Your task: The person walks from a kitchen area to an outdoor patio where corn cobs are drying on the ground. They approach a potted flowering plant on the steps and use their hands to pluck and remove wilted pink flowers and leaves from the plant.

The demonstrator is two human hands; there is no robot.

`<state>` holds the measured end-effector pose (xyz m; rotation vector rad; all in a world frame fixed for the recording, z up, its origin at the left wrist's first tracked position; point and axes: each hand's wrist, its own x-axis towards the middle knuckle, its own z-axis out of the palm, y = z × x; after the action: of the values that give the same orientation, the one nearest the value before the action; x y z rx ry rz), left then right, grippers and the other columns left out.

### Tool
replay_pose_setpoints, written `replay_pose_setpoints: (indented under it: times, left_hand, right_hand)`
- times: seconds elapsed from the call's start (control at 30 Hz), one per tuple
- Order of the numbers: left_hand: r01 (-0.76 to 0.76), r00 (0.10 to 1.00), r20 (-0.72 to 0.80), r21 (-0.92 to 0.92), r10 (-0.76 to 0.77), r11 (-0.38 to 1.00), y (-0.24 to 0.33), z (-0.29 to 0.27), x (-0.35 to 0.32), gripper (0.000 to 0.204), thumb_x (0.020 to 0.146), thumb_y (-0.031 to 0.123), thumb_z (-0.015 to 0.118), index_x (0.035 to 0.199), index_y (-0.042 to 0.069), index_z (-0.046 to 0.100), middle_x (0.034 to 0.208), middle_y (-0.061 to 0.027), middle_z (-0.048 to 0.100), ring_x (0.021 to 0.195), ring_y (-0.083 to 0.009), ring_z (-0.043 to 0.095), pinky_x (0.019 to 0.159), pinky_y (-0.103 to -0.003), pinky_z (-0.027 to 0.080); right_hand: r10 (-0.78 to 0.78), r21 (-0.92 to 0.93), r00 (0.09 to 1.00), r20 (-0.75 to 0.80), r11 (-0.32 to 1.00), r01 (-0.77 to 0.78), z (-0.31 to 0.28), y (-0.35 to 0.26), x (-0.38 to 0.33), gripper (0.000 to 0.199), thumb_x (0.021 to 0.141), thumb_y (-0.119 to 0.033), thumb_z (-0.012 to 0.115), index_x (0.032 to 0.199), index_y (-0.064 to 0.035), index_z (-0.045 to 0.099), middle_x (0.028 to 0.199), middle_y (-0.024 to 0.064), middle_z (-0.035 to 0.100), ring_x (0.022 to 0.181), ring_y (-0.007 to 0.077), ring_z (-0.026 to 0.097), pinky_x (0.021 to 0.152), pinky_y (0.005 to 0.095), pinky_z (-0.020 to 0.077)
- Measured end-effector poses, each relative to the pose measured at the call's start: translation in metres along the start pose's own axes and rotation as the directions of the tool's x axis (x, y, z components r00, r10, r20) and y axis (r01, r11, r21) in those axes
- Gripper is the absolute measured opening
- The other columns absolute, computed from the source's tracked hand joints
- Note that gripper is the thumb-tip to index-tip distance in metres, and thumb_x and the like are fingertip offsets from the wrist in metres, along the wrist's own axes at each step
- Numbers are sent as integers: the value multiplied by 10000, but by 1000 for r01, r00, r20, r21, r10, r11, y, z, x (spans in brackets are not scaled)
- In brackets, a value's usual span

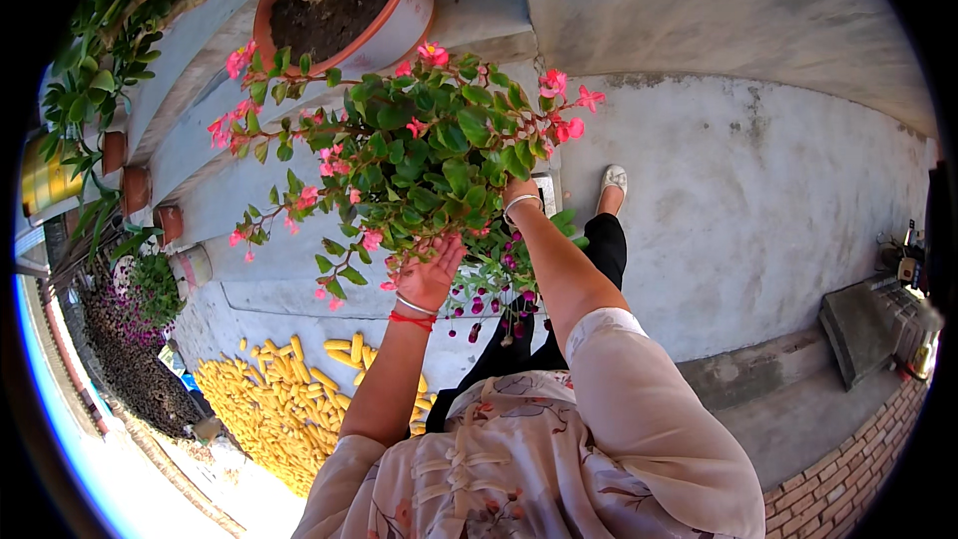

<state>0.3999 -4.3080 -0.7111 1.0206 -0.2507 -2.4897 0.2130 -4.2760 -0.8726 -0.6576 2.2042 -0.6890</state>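
Where both hands (469,240) reach, flowering plant (429,150) just above.

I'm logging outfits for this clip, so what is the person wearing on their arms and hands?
Both forearms are bare. Loose, pale pink short sleeves with a floral print cover the upper arms. The left hand has a red cord and a thin silvery bangle at the wrist; the right hand has one silvery bangle. No gloves.

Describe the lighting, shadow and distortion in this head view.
Head view: hard sunlight whitens the ground at lower left beside the corn cobs; the flowering plant and both hands sit in even shade; fisheye bends the ledge and brick edges toward the black rim.
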Motion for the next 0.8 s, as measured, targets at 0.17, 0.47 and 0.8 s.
replay_pose_setpoints:
  times: [0.17, 0.47, 0.8]
  left_hand:
    - [15, 1000, 0, 17, -15, 1000, -8, 9, 6, 295, 690, 250, 625, 864, 33, 526, 1124, -178, 478, 1122, -294, 410, 993, -430, 309]
    - [76, 966, -246, 1, -73, 997, -17, -9, -2, 189, 785, 183, 536, 848, 4, 533, 1003, -119, 538, 1052, -237, 472, 940, -369, 380]
    - [43, 989, -136, -74, -53, 996, -35, -11, 4, 143, 795, 156, 517, 795, 13, 510, 931, -94, 552, 959, -221, 527, 904, -353, 413]
  right_hand:
    - [170, 242, 980, 102, 951, -190, -21, 17, -6, 228, 768, -205, 498, 916, -53, 581, 836, 166, 610, 840, 304, 576, 720, 362, 456]
    - [250, 572, 965, 77, 782, -248, -65, -2, -47, 203, 755, -198, 545, 827, -16, 600, 672, 94, 621, 526, 132, 593, 531, 263, 449]
    - [-82, 376, 995, -57, 921, 98, -114, -59, -101, 203, 776, -251, 553, 837, -69, 619, 655, 28, 603, 518, 102, 563, 536, 223, 439]
